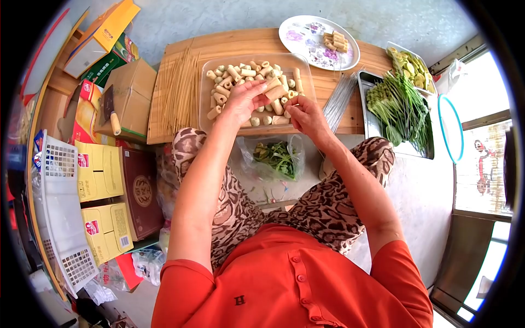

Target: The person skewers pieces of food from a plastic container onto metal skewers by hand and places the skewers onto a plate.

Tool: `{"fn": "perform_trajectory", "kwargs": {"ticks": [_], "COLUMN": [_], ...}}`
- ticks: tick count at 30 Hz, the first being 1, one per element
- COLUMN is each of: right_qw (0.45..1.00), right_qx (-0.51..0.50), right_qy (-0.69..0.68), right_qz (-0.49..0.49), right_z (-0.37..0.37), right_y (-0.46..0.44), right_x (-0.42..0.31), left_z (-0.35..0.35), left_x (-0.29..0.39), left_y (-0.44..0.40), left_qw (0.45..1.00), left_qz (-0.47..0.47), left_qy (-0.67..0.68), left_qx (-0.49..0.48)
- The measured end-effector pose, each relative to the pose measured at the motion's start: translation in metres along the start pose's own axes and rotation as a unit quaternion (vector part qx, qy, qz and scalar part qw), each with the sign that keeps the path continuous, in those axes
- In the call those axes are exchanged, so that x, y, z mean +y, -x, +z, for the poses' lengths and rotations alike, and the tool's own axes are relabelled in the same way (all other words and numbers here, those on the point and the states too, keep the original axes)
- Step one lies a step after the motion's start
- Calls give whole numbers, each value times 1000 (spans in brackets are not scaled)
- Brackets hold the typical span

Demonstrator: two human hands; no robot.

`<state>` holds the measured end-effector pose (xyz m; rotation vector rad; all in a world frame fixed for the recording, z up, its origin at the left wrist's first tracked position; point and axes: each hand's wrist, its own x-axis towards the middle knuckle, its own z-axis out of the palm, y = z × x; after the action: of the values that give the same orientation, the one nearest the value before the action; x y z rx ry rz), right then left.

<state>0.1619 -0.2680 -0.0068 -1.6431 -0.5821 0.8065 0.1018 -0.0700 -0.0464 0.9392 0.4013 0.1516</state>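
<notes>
My left hand [244,102] is closed on pale rolls [276,93], held at its fingertips above the plastic tray [203,98]; my right hand [308,115] pinches just to their near right, though I cannot tell on what. Skewers [340,101] lie farther right on the table [246,41].

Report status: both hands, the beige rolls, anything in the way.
Left hand holding beige rolls over clear plastic tray. Right hand close beside, its hold unclear. More rolls loose in tray. Nothing visibly blocking either hand.
</notes>
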Motion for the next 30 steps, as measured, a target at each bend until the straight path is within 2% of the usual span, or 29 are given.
{"fn": "perform_trajectory", "kwargs": {"ticks": [2,4,8,14,18,20,21,22,23,24,25,27,30], "right_qw": [1000,1000,1000,1000,1000,999,999,999,999,999,999,999,1000], "right_qx": [2,5,-21,-5,16,24,26,28,29,28,27,26,25], "right_qy": [0,5,7,0,-12,-20,-27,-34,-34,-28,-21,-21,-14], "right_qz": [-2,12,0,0,-10,-11,-7,-3,-3,-4,-7,-9,-5], "right_z": [1,3,-1,-1,-3,-7,-8,-9,-10,-11,-13,-14,-14], "right_y": [-2,1,1,3,2,3,5,5,6,7,6,7,9], "right_x": [-2,-6,1,-2,-1,-4,-6,-7,-7,-7,-7,-6,-6], "left_z": [3,5,-1,5,-9,-13,-15,-17,-19,-18,-18,-15,-10], "left_x": [3,5,5,-2,-3,-3,-5,-8,-12,-20,-28,-29,-23], "left_y": [1,5,-1,0,-9,-13,-15,-17,-18,-17,-16,-11,-9], "left_qw": [1000,998,997,998,997,968,968,904,796,755,731,631,600], "left_qz": [-1,26,32,22,28,84,83,143,196,238,217,217,210], "left_qy": [3,37,5,-3,20,-160,-161,-363,-548,-587,-622,-718,-748], "left_qx": [-10,31,75,51,70,176,175,175,167,169,181,199,190]}}
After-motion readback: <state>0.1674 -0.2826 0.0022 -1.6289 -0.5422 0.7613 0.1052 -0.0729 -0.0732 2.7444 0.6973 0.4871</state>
